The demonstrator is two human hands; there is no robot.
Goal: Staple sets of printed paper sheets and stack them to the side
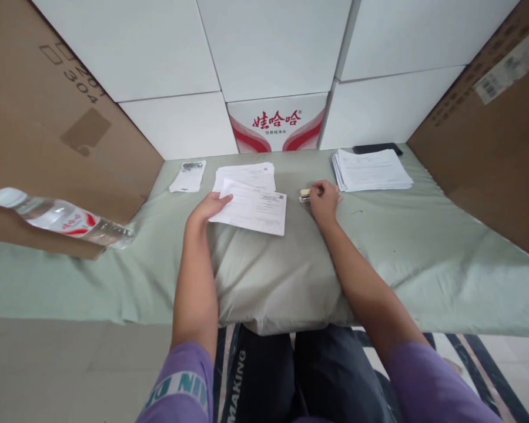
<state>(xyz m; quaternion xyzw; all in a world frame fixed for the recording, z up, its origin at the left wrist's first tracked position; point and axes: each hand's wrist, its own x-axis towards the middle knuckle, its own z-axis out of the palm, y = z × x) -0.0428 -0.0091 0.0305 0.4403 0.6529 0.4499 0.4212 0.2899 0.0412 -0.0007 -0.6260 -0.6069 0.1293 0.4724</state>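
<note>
My left hand (pixel 210 207) pinches the left side of some printed paper sheets (pixel 258 210), thumb on top, and holds them tilted over the cloth. Behind them lies a paper stack (pixel 247 171), partly covered by the held sheets. To the right, my right hand (pixel 325 201) is closed around a small cream-coloured stapler (pixel 305 194); its front end points left and the rest is hidden under my fingers. Just beyond that hand rests a thicker stack of printed papers (pixel 374 170).
A green cloth (pixel 286 282) covers the table. At far left are a water bottle (pixel 70 218) and a card with small dark metal items (pixel 188 176). A black phone (pixel 378 149) lies behind the right stack. White boxes (pixel 273 47) and brown cardboard (pixel 502 153) wall the back and sides.
</note>
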